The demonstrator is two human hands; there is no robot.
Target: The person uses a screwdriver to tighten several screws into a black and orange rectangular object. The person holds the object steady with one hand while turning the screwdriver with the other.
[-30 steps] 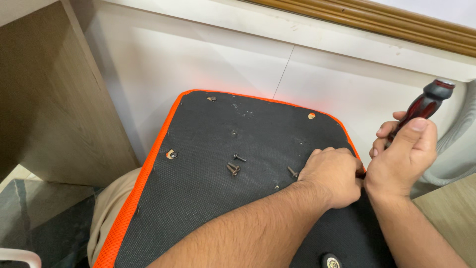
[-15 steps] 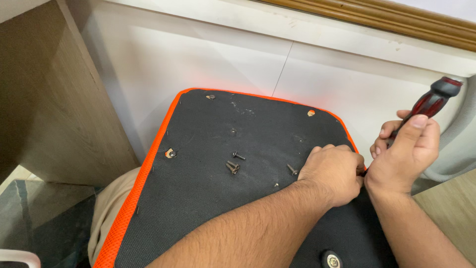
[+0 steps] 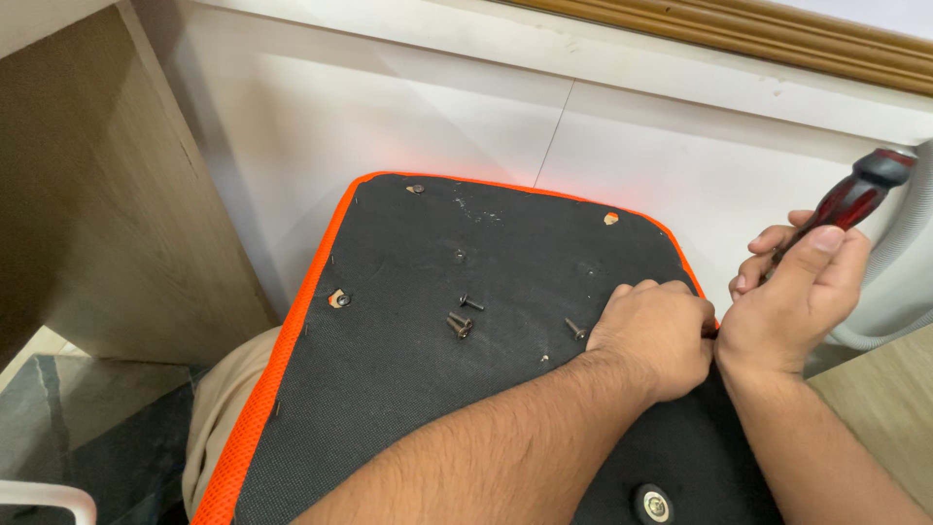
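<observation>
Driving a fastener at right edge of seat pad [image 3: 408, 408]: right hand [image 3: 792, 306] fisted around screwdriver [image 3: 847, 206], left hand [image 3: 656, 335] curled pinching at tip. Loose screws [image 3: 462, 321] mid-frame.

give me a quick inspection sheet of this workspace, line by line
surface: black fabric underside of a seat cushion with orange edging, lying across the person's lap
job's things: screwdriver with a red and black handle, tip hidden behind the hands at the cushion's right edge
clutter: loose screws near the middle of the cushion, one more screw beside the left hand
grippers: left hand curled on the cushion's right edge; right hand gripping the screwdriver handle
cables: grey corrugated hose at the far right, by the wall
surroundings: white wall panel, wooden cabinet side on the left, wooden trim on top
</observation>
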